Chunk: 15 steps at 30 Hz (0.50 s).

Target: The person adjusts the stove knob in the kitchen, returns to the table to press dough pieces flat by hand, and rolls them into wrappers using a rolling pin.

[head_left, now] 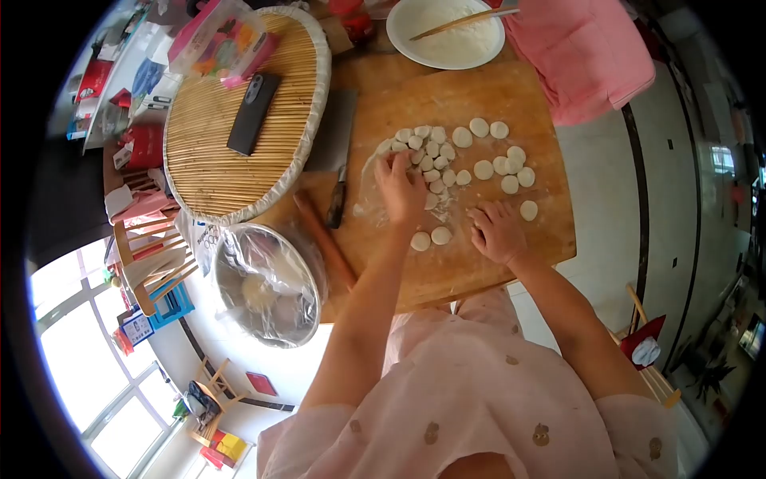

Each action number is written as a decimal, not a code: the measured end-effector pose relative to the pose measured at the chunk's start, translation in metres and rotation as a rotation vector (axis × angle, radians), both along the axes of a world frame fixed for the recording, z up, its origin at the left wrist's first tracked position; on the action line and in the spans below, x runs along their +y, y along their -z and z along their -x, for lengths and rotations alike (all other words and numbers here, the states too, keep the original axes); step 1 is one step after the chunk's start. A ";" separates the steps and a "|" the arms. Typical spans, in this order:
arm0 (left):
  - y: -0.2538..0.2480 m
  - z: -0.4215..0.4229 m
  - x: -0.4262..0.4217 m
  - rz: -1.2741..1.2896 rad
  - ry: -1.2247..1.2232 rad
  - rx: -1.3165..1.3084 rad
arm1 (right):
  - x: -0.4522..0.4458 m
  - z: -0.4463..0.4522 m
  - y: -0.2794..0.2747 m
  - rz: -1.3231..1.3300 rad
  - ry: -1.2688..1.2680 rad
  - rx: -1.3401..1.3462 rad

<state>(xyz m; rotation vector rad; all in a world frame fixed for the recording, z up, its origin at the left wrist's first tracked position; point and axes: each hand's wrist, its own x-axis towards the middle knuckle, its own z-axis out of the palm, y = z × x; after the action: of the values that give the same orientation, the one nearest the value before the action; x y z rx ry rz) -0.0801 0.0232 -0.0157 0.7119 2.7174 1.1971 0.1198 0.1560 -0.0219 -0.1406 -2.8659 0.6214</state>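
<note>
My left hand [401, 188] reaches into a cluster of small floured dough pieces [432, 149] on the wooden board [527, 96]. Its fingers are bent together at the cluster's left edge, closed on a dough piece that they mostly cover. Palm down and fingers curled, my right hand [497, 230] rests on the board nearer to me; whatever lies under it is hidden. Several flattened dough discs [483, 169] are spread beyond and right of it. Two more dough discs [420, 241] lie between my hands, close to my left wrist.
Left of the board are a rolling pin [325, 239], a cleaver [337, 199] and a plastic-covered metal bowl [307, 299]. A round reed tray [199, 152] carries a black phone [254, 114]. At the back stand a flour bowl [399, 44] with chopsticks [455, 26] and pink cloth [586, 56].
</note>
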 end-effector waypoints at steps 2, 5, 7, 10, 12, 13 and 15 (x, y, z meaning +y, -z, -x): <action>-0.015 0.003 -0.006 -0.053 0.010 -0.070 | 0.001 0.001 0.000 0.003 0.000 -0.005; -0.008 -0.010 -0.051 -0.119 -0.033 -0.349 | 0.001 0.001 0.000 0.015 -0.009 0.003; 0.000 -0.026 -0.096 -0.033 -0.002 -0.213 | 0.001 0.002 0.001 0.010 0.004 0.019; -0.016 -0.037 -0.119 0.320 0.099 -0.029 | 0.002 0.002 0.000 0.023 0.002 0.023; -0.021 -0.026 -0.099 0.370 0.111 0.126 | 0.001 0.002 0.002 0.023 -0.007 0.015; -0.023 -0.018 -0.085 0.390 0.120 0.204 | 0.002 0.002 0.001 0.018 -0.007 0.010; -0.012 -0.010 -0.072 0.392 0.171 0.140 | 0.001 0.001 -0.001 0.014 -0.001 -0.001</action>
<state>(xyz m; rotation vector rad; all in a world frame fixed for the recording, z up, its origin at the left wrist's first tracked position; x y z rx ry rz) -0.0698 -0.0485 -0.0041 0.9727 2.8038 0.5728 0.1187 0.1571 -0.0206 -0.1418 -2.8635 0.6413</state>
